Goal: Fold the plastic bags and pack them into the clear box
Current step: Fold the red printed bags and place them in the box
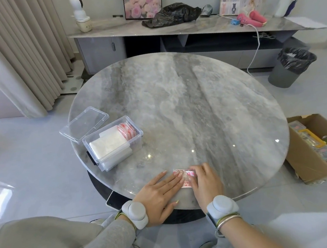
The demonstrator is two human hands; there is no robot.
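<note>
Plastic bag, folded small, sits right of the clear box, nearer the worktop edge. Left hand presses it flat, fingers straight. Right hand is bent over it — pinching or not, cannot tell. Risk — slick film springs open on release.

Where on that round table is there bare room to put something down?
Bare: the far half and right side of the table, past the clear box. Crowded: left edge, with box and lid; near edge, where left hand and right hand rest on the plastic bag.
</note>
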